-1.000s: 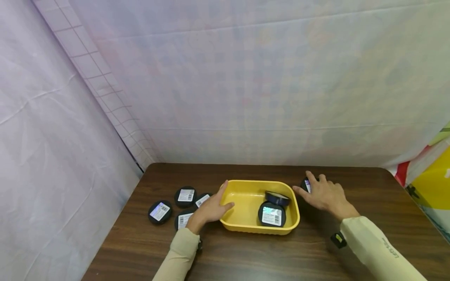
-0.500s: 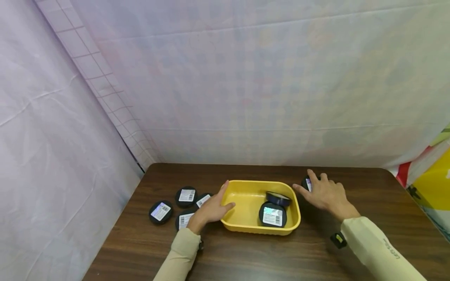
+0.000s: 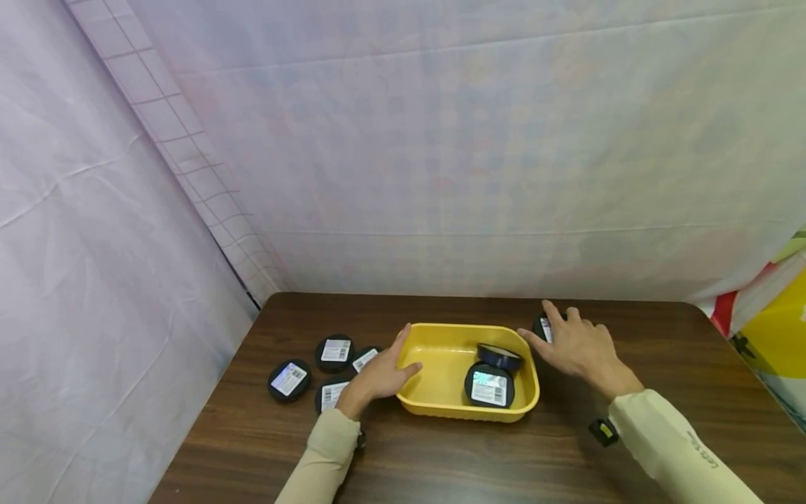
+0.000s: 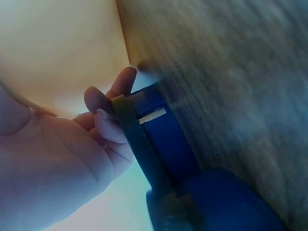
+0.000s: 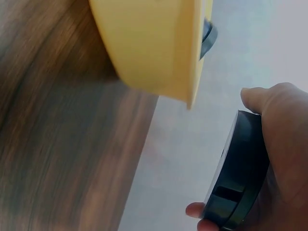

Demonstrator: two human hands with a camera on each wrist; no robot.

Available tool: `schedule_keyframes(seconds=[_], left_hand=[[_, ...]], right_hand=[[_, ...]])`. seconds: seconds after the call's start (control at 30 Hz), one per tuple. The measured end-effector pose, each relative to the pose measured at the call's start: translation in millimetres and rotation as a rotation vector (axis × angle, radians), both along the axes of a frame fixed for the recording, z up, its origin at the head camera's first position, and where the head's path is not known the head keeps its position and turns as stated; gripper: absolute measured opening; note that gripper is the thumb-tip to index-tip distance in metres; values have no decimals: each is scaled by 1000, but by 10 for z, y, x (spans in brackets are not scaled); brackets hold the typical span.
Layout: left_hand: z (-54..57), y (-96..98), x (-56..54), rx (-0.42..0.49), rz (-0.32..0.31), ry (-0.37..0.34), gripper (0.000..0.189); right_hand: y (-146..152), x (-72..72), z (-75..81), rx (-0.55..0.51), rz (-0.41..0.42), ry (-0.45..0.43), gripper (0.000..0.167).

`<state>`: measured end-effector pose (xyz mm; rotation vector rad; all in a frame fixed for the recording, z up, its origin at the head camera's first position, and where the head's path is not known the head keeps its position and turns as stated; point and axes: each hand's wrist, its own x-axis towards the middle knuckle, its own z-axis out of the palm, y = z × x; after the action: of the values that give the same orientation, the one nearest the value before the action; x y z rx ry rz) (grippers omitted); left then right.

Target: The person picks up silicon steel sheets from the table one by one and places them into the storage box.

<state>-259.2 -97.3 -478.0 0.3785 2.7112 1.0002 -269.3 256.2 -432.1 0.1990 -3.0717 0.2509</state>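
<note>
My right hand (image 3: 582, 350) grips a dark roll of tape (image 5: 238, 171) beyond the basket's right end. In the head view, part of that roll's white label shows beside the fingers. My left hand (image 3: 380, 374) holds the left side of a yellow plastic basket (image 3: 434, 406), thumb over the rim and fingers outside. Two rolls are in the basket: a labelled roll (image 3: 488, 385) and a tilted roll (image 3: 499, 357) touching it. Close by the left fingers, dark blue rolls (image 4: 168, 144) show in the left wrist view.
Left of the basket lie several labelled tape rolls, among them a far roll (image 3: 334, 352), an outer roll (image 3: 289, 380) and one partly behind the left wrist (image 3: 330, 395). The brown wooden table (image 3: 472, 462) ends at a pale hanging cloth (image 3: 472, 175).
My right hand has shifted slightly left, towards the basket, and the tape roll has moved with it. The left hand and the basket stay nearly in place.
</note>
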Motion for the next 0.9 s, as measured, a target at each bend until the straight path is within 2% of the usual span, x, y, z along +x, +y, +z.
schedule_keyframes(seconds=[0.53,0.9], left_hand=[[29,31,-8,-15,10,-10,78],[11,48,-37,-18,1,-11,78]], right_hand=[[-228,118,112,4,71,33,97],[-397,213,94,19,139,107,94]])
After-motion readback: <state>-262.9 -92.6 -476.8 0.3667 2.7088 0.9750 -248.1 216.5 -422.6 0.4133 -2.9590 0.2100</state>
